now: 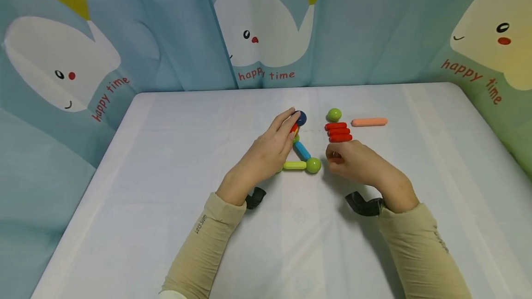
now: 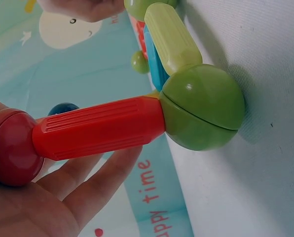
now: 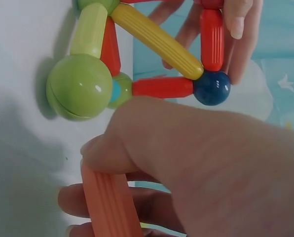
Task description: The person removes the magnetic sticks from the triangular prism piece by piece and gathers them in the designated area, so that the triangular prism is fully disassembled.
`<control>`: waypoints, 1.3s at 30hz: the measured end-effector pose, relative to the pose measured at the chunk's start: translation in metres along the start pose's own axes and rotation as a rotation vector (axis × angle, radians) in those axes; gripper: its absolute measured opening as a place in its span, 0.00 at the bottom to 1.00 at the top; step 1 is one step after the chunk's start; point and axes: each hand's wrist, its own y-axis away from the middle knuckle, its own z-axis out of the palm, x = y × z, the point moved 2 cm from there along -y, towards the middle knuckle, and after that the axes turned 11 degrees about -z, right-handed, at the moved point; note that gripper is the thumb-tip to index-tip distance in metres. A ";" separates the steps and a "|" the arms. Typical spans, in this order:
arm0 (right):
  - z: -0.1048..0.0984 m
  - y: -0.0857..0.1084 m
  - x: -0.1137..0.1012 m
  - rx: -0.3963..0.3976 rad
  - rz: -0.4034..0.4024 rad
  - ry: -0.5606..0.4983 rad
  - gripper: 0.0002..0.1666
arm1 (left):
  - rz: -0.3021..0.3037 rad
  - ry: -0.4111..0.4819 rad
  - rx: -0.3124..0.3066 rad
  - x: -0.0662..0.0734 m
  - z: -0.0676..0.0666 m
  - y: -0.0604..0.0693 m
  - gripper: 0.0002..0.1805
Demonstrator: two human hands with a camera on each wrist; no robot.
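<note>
A frame of magnetic rods and balls stands on the table. In the head view it shows a green ball (image 1: 313, 165), a yellow-green rod (image 1: 295, 165), a blue rod (image 1: 302, 150) and a dark blue ball (image 1: 301, 118). My left hand (image 1: 266, 151) holds its raised part, fingers and thumb around a red ball (image 2: 14, 148) and a red rod (image 2: 102, 127). A yellow rod (image 3: 158, 40) slants up to the blue ball. Right of the frame, my right hand (image 1: 359, 163) grips a salmon-coloured rod (image 3: 110, 202) between thumb and fingers; the head view hides that rod.
Three short red rods (image 1: 338, 131) lie side by side beyond my right hand. Behind them is a loose green ball (image 1: 334, 114), with another salmon rod (image 1: 369, 122) to its right. A whale-print curtain (image 1: 166, 26) hangs behind the white table (image 1: 174, 151).
</note>
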 end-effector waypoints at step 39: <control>-0.028 0.031 0.048 -0.021 0.254 0.002 0.13 | 0.015 0.017 0.002 0.000 0.001 0.000 0.28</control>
